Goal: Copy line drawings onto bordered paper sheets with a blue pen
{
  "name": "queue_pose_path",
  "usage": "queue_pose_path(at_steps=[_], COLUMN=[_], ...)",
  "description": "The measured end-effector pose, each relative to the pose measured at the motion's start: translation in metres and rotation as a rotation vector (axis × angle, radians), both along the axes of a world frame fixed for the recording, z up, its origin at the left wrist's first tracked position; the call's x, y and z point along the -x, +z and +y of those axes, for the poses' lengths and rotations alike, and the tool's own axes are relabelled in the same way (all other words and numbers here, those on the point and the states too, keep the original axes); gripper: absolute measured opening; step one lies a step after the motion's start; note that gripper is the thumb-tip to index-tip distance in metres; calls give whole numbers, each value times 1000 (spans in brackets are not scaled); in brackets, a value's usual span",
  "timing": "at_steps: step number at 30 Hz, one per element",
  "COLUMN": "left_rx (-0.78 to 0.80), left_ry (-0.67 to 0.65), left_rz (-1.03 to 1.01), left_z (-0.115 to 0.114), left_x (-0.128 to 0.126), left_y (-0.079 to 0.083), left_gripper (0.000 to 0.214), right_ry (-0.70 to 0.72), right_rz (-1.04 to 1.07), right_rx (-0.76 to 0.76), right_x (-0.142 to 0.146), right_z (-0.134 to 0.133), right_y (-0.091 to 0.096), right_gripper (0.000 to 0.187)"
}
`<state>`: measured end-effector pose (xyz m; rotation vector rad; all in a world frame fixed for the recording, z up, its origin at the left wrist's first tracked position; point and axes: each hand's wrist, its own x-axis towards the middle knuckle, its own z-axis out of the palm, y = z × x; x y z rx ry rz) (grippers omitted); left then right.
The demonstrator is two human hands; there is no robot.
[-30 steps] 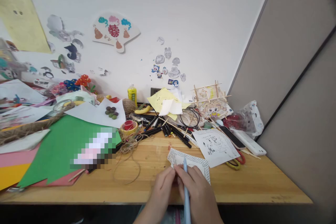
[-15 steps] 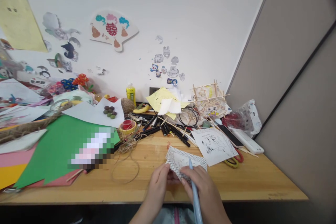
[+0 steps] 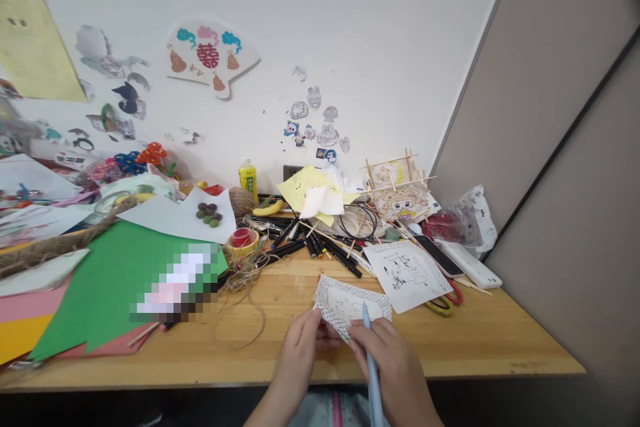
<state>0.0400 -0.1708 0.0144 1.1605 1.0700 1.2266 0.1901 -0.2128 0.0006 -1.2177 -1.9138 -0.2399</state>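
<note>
- L hand [image 3: 297, 345]: thumb & fingers pinching L edge of drawing; fingertips partly hidden under it.
- R hand [image 3: 393, 353]: fingers closed round pen, fingertips also at drawing's near edge; exact grip there can't tell.
- Drawing [image 3: 343, 303]: b/w, patterned border; btwn the hands, just beyond fingertips, above table.
- Pen [image 3: 373, 367]: lt blue, in R hand, tip up & away, butt twd person.
- Table [image 3: 490, 347]: wood, under & around both hands.
- 2nd sheet [image 3: 410, 277]: b/w, beyond R hand, to its R; flat.
- Scissors [image 3: 441, 307]: R of R hand, yel. & red handles, partly under 2nd sheet.
- Phone [image 3: 439, 255]: dark screen, farther R, beyond scissors; white case [image 3: 469, 264] just beside.
- Markers [image 3: 345, 259]: mostly blk, loose heap, straight beyond hands.
- Twine [image 3: 245, 278]: loose tangle, L of & beyond L hand; tape [image 3: 243, 241] just past it, rolls yel. & red.
- Green sheet [image 3: 100, 287]: well L of L hand, w/ pink & orange sheets near; blurred patch over part, content can't tell.
- Banana [image 3: 269, 207] & bottle [image 3: 247, 180], yel.: far side, beyond L hand.
- Stick frame [image 3: 400, 190]: far side, beyond R hand, w/ cartoon picture.
- Fan [image 3: 213, 57]: on wall, high above & L of hands; cut-outs [image 3: 327, 133] on wall, nearer straight ahead.
</note>
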Motion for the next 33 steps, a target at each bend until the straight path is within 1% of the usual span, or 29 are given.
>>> queue_pose_path(at_steps=[3, 5, 8, 12, 17, 25, 28, 30, 33], left_rx=[45, 39, 24, -2, -44, -84, -116, -105, -12], left_ry=[-111, -184, -227, -258, -262, -224, -188, -188, -238], left_rz=[-86, -110, -53, 48, 95, 153, 176, 134, -21], left_z=[-1, -1, -2, -1, 2, 2, 2, 2, 2], left_x=[-1, -3, -6, -9, -10, -9, -8, -9, -11], left_y=[2, 1, -3, -12, -17, -14, -12, -12, -13], left_gripper=[57, 58, 58, 55, 53, 50, 51, 52, 53], right_ry=[-34, -52, -62, -76, -97, -112, -104, -103, -128], right_rz=[-10, -26, -54, -71, -119, -125, -133, -119, -35], right_rx=[-14, -22, -39, -19, -58, -67, -73, -66, -12], right_x=[2, 2, 2, 2, 2, 7, 9, 9, 8], right_z=[1, 2, 3, 4, 3, 1, 0, 0, 2], right_y=[-1, -2, -4, -4, 1, 5, 7, 7, 4], right_gripper=[27, 29, 31, 34, 34, 37, 35, 36, 37])
